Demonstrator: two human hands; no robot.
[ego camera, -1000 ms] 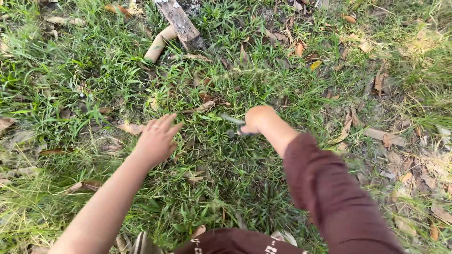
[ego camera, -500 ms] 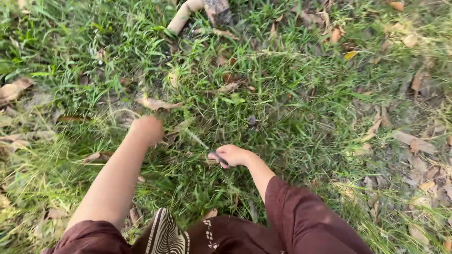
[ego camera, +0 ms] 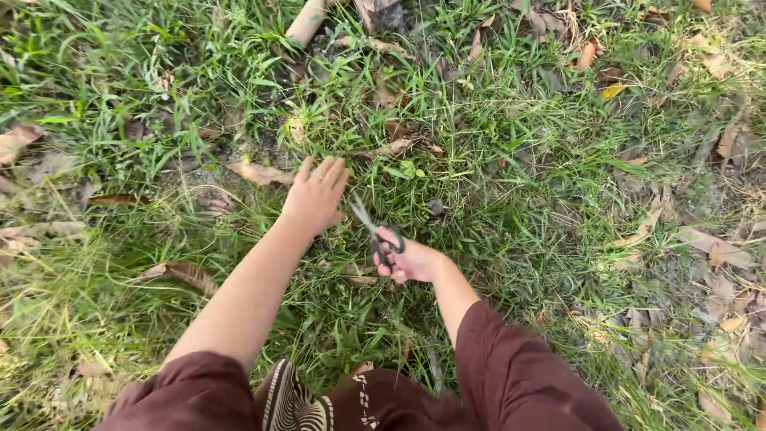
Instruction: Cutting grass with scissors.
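- Left hand: palm down on the grass, fingers extended and lying close together, pressed into the blades. It grips nothing that can be seen; whether any grass is caught under the palm cannot be told.
- Right hand: fingers curled shut through the dark loops of a pair of scissors. The thumb side faces up.
- Scissors: handles sit inside the right fingers; the grey blades run up and to the left from them, the tips ending just beside the left fingers, on their right side. The blades look nearly together; the exact gap is too fine to tell.
- The two hands are near each other, left ahead of and to the left of the right one, not touching.
- Sleeves: dark maroon cloth covers the right forearm up to near the wrist; the left forearm is bare to near the elbow.
- A patterned brown-and-cream cloth shows below the hands, between the arms.
- Ground: green grass with scattered dry brown leaves; one lies just left of the left fingers.
- A pale stick lies well beyond the left fingers at the top edge, beside a piece of dark wood.
- No containers in view.
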